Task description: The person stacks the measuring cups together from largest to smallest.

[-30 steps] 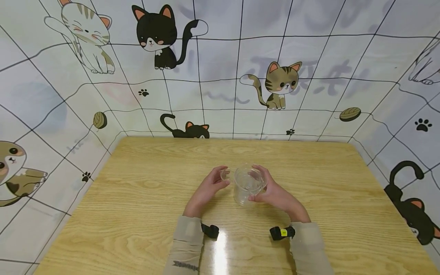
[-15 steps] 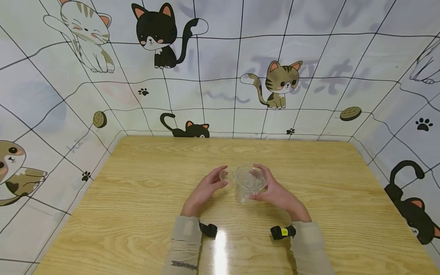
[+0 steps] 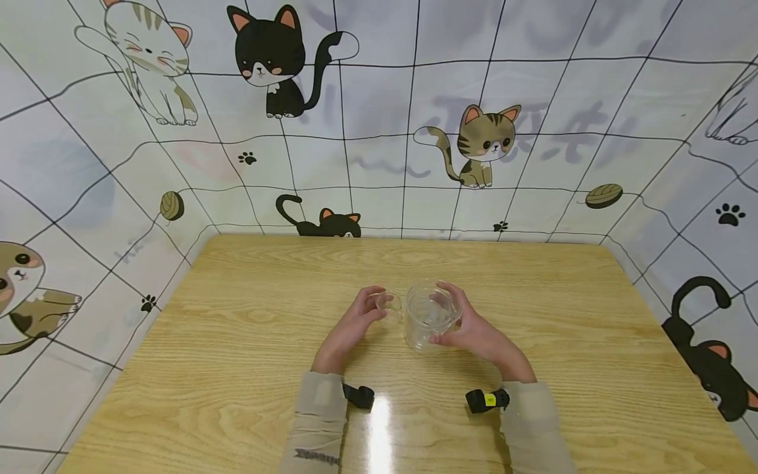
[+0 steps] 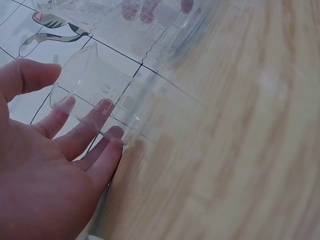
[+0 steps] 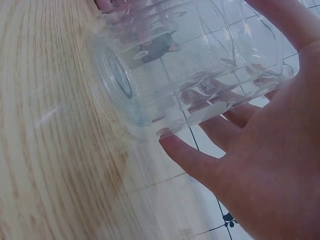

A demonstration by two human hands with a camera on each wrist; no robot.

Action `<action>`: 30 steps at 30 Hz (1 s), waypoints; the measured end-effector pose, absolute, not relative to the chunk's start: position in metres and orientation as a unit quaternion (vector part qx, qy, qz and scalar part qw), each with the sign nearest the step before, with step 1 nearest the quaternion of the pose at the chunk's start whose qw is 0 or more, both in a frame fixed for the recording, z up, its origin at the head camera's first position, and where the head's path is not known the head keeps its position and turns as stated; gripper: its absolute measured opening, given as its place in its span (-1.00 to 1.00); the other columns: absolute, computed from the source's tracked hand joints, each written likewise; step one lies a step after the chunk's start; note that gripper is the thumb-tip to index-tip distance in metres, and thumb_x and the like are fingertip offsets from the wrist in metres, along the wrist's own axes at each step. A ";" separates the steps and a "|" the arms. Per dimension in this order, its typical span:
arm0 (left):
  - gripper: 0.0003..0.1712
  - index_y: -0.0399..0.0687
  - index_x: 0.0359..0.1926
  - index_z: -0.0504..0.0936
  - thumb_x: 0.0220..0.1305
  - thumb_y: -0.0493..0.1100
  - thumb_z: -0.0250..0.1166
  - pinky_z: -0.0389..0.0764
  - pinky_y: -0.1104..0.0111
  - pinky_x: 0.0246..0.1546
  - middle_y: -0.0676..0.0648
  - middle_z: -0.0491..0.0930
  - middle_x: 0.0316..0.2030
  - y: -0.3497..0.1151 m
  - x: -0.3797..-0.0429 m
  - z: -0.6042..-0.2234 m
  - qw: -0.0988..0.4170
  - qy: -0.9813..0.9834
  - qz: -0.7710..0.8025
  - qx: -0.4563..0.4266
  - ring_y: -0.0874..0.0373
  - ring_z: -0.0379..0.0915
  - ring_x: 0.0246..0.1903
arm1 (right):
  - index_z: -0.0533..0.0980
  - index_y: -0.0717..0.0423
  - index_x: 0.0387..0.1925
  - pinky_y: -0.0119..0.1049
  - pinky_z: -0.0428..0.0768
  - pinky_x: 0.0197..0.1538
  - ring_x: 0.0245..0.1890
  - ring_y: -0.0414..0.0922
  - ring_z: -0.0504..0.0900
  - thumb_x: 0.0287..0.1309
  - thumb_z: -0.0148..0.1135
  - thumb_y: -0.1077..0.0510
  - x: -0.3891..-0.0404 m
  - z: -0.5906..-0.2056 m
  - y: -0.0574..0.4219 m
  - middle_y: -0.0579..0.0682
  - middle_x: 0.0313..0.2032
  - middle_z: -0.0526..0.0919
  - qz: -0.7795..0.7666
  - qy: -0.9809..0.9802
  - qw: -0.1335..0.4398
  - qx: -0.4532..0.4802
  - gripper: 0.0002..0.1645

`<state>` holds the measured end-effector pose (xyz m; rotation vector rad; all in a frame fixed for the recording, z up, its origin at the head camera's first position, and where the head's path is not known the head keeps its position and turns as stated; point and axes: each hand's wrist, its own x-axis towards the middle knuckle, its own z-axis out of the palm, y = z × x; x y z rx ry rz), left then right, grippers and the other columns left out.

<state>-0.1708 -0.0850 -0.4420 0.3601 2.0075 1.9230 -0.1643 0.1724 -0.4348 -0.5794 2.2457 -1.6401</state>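
A large clear beaker (image 3: 417, 332) stands on the table, with further curved glass edges showing within it. Around its right side, my right hand (image 3: 474, 332) grips it with thumb and fingers; the right wrist view shows the fingers along the marked wall of the large beaker (image 5: 170, 85). Just left of it is a small clear beaker (image 3: 389, 302), its spout and printed scale visible in the left wrist view. My left hand (image 3: 355, 322) is loosely spread beside this small beaker (image 4: 97, 82), fingers along its wall and thumb at the rim.
The wooden table (image 3: 260, 316) extends around both hands. Behind and beside it rise white walls (image 3: 379, 164) with a grid and cartoon cats. Each wrist carries a black camera, the left wrist's camera (image 3: 359, 397) close over the tabletop.
My left hand has drawn slightly left and its fingers have loosened around the small beaker. The right hand and large beaker have barely moved.
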 end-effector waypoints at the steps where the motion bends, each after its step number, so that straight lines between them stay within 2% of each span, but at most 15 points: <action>1: -0.48 -0.18 0.24 0.07 0.29 -0.30 -0.02 0.06 0.06 0.16 -0.22 0.20 0.22 -0.085 -0.171 -0.442 0.167 0.707 0.675 0.127 0.00 0.03 0.24 | -0.11 -0.38 0.27 0.16 0.09 0.13 0.25 -0.03 0.11 -0.20 0.43 0.08 -0.164 -0.435 0.172 0.04 0.30 0.10 -0.571 0.781 0.150 -0.201 0.13; 8: -0.50 -0.16 0.25 0.12 0.30 -0.30 -0.05 0.06 0.08 0.17 -0.16 0.21 0.22 -0.085 -0.173 -0.448 0.154 0.712 0.673 0.124 0.06 -0.03 0.27 | -0.11 -0.37 0.28 0.17 0.08 0.13 0.25 -0.03 0.10 -0.19 0.43 0.09 -0.165 -0.436 0.173 0.05 0.30 0.08 -0.574 0.779 0.150 -0.203 0.13; 15: -0.49 0.12 0.26 0.20 0.31 -0.27 -0.05 0.08 0.14 0.17 0.07 0.26 0.20 -0.085 -0.178 -0.466 0.120 0.719 0.676 0.113 0.22 0.00 0.25 | -0.12 -0.36 0.28 0.18 0.06 0.14 0.27 -0.02 0.07 -0.19 0.43 0.06 -0.164 -0.436 0.173 0.06 0.30 0.08 -0.571 0.781 0.150 -0.204 0.13; 20: -0.37 0.19 0.30 0.09 0.25 -0.13 0.11 0.13 0.13 0.16 0.00 0.21 0.21 -0.083 -0.180 -0.466 0.129 0.723 0.664 0.142 0.10 0.02 0.25 | -0.13 -0.29 0.30 0.18 0.06 0.14 0.26 -0.02 0.07 -0.20 0.43 0.06 -0.165 -0.435 0.173 0.04 0.30 0.09 -0.570 0.783 0.148 -0.200 0.15; 23: -0.24 0.19 0.32 0.03 0.17 -0.09 0.21 0.07 0.12 0.19 -0.04 0.18 0.22 -0.081 -0.179 -0.463 0.139 0.730 0.650 0.156 0.04 0.01 0.25 | -0.15 -0.22 0.32 0.18 0.05 0.15 0.26 -0.01 0.08 -0.19 0.43 0.09 -0.165 -0.434 0.173 0.03 0.30 0.08 -0.571 0.782 0.153 -0.196 0.16; 27: -0.15 0.10 0.33 -0.03 0.12 -0.13 0.26 -0.06 0.11 0.23 -0.12 0.17 0.23 -0.080 -0.175 -0.452 0.148 0.730 0.646 0.169 0.00 -0.06 0.27 | -0.15 -0.16 0.32 0.18 0.05 0.14 0.26 0.04 0.07 -0.15 0.40 0.17 -0.161 -0.425 0.171 0.08 0.31 0.06 -0.574 0.780 0.162 -0.190 0.14; 30: -0.12 0.02 0.34 -0.06 0.11 -0.14 0.27 -0.07 0.11 0.23 -0.16 0.17 0.23 -0.079 -0.172 -0.443 0.154 0.736 0.636 0.175 -0.04 -0.06 0.27 | -0.17 -0.09 0.33 0.19 0.05 0.14 0.26 0.08 0.07 -0.12 0.36 0.24 -0.157 -0.414 0.169 0.12 0.31 0.05 -0.574 0.779 0.166 -0.189 0.12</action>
